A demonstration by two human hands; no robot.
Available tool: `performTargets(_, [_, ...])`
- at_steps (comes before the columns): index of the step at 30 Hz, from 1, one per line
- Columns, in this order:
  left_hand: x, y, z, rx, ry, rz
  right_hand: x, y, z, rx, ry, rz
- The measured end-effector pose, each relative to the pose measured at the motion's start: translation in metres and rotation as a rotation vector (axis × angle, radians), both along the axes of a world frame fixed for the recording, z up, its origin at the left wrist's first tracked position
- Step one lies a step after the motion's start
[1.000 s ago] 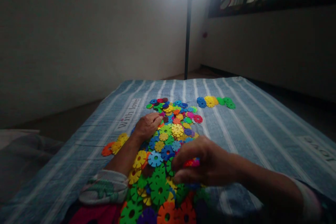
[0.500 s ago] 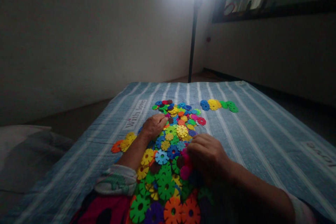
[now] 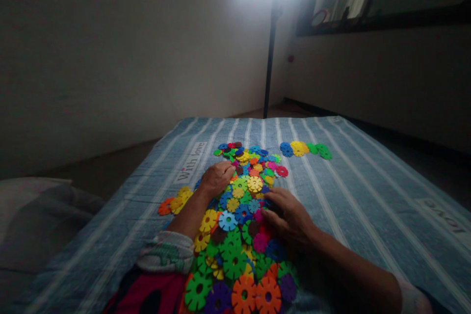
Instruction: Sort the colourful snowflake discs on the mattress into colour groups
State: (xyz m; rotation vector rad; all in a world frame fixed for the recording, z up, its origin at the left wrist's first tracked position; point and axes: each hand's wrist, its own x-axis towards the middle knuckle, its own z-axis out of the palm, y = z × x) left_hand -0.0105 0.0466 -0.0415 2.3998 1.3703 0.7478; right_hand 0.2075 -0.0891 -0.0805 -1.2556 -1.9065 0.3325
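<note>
A long heap of notched plastic building discs [image 3: 234, 258] in many colours stretches from my lap side up the striped cloth. My left hand [image 3: 217, 179] lies over the heap's left edge, its fingers bent and held together; what is beneath them is hidden. At the right edge of the heap is my right hand [image 3: 289, 216], thumb and forefinger apart, close to some pink discs [image 3: 260, 242]. No disc shows between its fingers. Near the left hand, a pale yellow disc [image 3: 254, 184] lies on top of the heap.
Beyond the heap at the right lies a row of blue, yellow and green discs [image 3: 299, 148]. Yellow and orange discs [image 3: 180, 200] sit left of my left forearm. The striped cloth [image 3: 353, 181] covers the surface. Behind it stands a lamp pole [image 3: 270, 64] by the wall.
My right hand has opened, its thumb and forefinger now apart where they were pressed together. My left hand has hardly moved. The view has shifted slightly.
</note>
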Motion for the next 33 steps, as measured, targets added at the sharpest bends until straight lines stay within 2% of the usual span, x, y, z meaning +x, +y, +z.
performTargets(6, [0.000,0.000,-0.001,-0.008,0.051,0.001,-0.011,-0.008,-0.001,0.020,0.039,0.032])
performTargets(15, [-0.002,0.000,-0.002,0.006,0.038,0.050,-0.013,-0.017,0.014,-0.017,0.079,0.186])
performTargets(20, [-0.002,0.001,-0.003,-0.002,0.022,0.056,-0.013,-0.021,0.013,0.039,0.099,0.166])
performTargets(25, [-0.002,0.003,-0.005,0.001,0.000,0.085,-0.017,-0.018,0.012,0.166,-0.026,0.146])
performTargets(28, [-0.002,0.004,-0.006,0.006,-0.006,0.093,-0.029,-0.012,0.020,0.253,-0.163,0.146])
performTargets(33, [-0.002,0.004,-0.007,0.010,0.000,0.115,-0.059,-0.011,0.041,0.158,-0.414,0.058])
